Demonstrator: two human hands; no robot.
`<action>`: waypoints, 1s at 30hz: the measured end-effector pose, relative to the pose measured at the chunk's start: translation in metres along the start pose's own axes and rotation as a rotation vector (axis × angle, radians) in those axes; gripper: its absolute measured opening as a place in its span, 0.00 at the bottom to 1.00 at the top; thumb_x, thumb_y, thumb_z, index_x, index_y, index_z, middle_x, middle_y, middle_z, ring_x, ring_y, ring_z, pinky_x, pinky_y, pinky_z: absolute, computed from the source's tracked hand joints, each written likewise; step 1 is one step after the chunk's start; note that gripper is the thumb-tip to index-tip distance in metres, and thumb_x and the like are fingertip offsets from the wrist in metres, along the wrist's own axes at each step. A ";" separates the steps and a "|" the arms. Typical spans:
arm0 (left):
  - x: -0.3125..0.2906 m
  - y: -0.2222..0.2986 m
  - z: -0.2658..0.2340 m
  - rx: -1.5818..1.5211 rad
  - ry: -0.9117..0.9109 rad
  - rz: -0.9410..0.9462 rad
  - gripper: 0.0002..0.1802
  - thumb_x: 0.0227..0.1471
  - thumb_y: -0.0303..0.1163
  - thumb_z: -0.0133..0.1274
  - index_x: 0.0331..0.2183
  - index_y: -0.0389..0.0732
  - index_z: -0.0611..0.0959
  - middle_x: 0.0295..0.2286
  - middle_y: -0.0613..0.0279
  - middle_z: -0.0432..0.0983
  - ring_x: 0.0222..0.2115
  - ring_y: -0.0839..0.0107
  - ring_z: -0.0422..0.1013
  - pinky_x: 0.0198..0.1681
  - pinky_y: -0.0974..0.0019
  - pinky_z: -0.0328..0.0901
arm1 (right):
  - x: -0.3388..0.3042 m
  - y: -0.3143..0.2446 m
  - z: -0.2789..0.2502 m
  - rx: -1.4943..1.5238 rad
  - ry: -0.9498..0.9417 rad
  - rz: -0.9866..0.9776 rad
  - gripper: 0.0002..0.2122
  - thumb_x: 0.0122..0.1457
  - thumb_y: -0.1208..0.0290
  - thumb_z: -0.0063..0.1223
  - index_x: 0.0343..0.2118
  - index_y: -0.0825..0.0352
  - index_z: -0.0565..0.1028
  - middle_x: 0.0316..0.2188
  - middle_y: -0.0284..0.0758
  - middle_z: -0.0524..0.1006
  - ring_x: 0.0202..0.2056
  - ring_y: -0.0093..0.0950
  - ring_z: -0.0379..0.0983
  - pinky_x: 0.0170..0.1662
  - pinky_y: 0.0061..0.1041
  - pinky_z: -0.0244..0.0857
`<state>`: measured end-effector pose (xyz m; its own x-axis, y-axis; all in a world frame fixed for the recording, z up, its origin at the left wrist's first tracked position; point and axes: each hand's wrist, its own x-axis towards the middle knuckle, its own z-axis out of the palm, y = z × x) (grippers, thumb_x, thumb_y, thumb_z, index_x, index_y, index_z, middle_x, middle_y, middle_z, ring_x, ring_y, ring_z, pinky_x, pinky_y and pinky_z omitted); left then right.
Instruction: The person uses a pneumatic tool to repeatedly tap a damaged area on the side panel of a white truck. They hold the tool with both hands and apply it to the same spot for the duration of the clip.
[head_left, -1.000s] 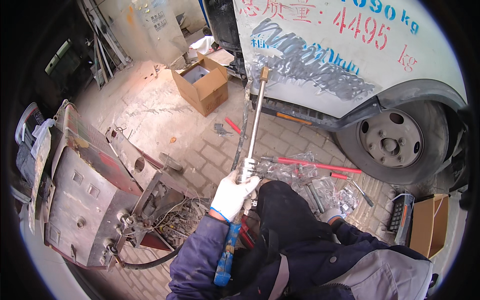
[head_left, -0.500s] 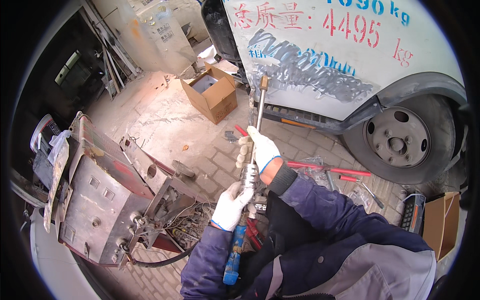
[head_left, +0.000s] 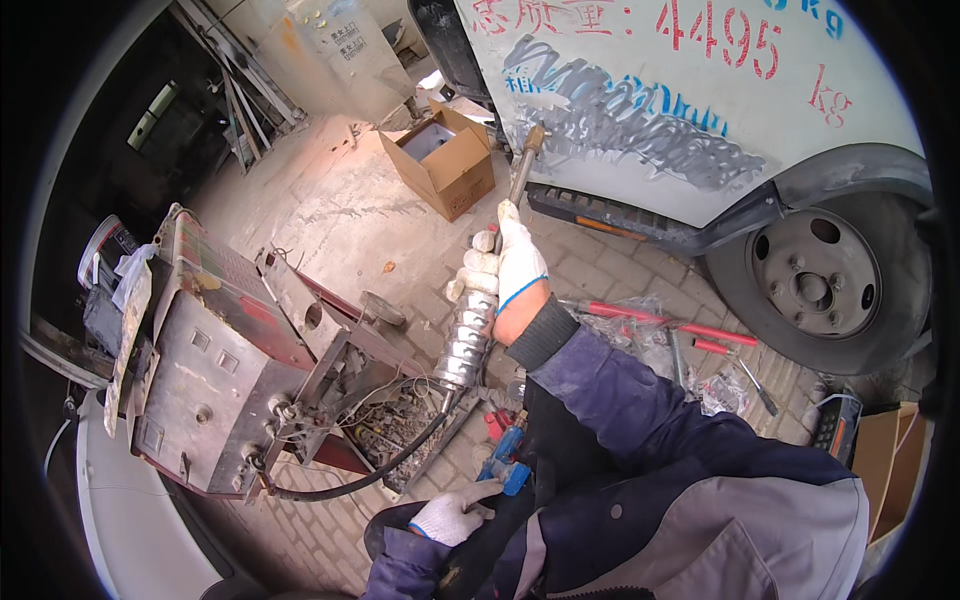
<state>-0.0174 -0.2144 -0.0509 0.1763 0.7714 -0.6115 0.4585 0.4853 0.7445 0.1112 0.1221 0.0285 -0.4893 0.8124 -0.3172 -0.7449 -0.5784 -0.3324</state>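
Between the scuffed metal cabinet [head_left: 200, 385] and the white vehicle panel [head_left: 625, 195], you hold a long metal tool slantwise in front of you. Your gloved right hand [head_left: 515, 265] has its fingers curled around it just where the slim rod [head_left: 521, 180] meets the ribbed silver barrel [head_left: 468, 342]; the grip looks well wrapped, though the palm side is hidden. The rod's brass-coloured tip [head_left: 536, 138] points up and away, overlapping the panel's lower corner in view; you cannot tell from here whether it touches. Down by your lap, your left hand [head_left: 450, 517] is loosely bent, with one finger stretched toward a blue-handled tool [head_left: 510, 460]; whether it has hold of that or merely rests beside it is unclear. As for progress, the long tool is already raised off the paving [head_left: 440, 300], and a black hose [head_left: 345, 490] from the cabinet appears to run to the barrel's lower end, so that link looks made. What remains is harder to judge: nothing shows the tip seated on anything, and the work looks like handling or adjusting rather than finished. Off to your right, red-handled bars [head_left: 620, 312] and crumpled plastic wrapping [head_left: 720, 390] lie on the paving, apart from both hands.
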 end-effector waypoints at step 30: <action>0.107 0.164 -0.031 0.473 1.239 0.300 0.29 0.52 0.48 0.74 0.51 0.45 0.86 0.34 0.52 0.86 0.30 0.54 0.85 0.34 0.53 0.78 | 0.051 -0.026 -0.026 0.135 -0.258 0.100 0.28 0.72 0.31 0.47 0.24 0.50 0.68 0.15 0.22 0.59 0.13 0.23 0.54 0.17 0.29 0.46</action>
<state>0.0496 -0.0390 0.0142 -0.4558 0.8033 0.3834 0.8380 0.2421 0.4890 0.1170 0.1770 -0.0021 -0.6495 0.7538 -0.1003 -0.7323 -0.6555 -0.1846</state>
